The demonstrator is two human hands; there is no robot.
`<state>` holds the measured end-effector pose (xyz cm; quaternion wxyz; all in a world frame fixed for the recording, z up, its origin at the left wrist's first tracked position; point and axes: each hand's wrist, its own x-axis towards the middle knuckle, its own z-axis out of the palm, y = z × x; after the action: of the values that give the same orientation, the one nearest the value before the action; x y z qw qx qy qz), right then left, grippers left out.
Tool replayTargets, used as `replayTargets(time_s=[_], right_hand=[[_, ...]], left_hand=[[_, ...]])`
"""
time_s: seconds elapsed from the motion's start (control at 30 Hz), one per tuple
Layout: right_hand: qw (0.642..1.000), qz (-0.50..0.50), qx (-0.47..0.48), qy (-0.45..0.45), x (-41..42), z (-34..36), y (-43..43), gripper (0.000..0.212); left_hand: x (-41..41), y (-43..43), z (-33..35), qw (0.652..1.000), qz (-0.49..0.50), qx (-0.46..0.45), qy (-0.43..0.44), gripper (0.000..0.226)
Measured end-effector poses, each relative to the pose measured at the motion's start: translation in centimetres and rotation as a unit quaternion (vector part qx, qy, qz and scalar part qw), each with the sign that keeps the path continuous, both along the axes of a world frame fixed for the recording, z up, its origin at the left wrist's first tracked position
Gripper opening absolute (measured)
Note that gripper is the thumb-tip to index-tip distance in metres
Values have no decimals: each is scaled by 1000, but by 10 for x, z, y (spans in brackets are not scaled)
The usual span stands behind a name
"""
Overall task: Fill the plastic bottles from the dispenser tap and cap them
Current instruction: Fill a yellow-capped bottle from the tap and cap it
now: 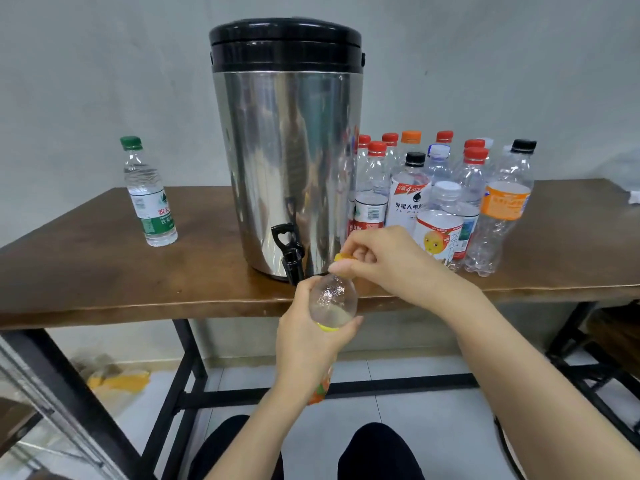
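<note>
A steel dispenser with a black lid stands on the brown table; its black tap juts over the front edge. My left hand grips a clear plastic bottle with a yellow label just below and right of the tap, in front of the table edge. My right hand pinches a yellow cap at the bottle's mouth. Whether the cap sits on the neck is hidden by my fingers.
Several capped bottles with red, black, orange and white caps crowd the table right of the dispenser. One green-capped bottle holding water stands alone at the left. Black table legs and my knees are below.
</note>
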<state>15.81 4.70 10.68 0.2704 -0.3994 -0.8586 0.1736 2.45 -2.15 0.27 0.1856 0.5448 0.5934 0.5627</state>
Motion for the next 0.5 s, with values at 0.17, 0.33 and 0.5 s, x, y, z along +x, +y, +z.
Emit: replayTargets(time_s=[0.17,0.33,0.5], right_hand=[[992,109,-54,-39,6,0,1,34],[997,13,-59,-37,-3,-3,3,31],[991,73,-95,-54,-2,-2,6,31]], left_hand=[[-9,-3,-11,1000,-8,-10,-8,66],[-10,-2,-13,1000,-18,-15,19,65],[-15,-2,-21,999,-17,-30,20,66]])
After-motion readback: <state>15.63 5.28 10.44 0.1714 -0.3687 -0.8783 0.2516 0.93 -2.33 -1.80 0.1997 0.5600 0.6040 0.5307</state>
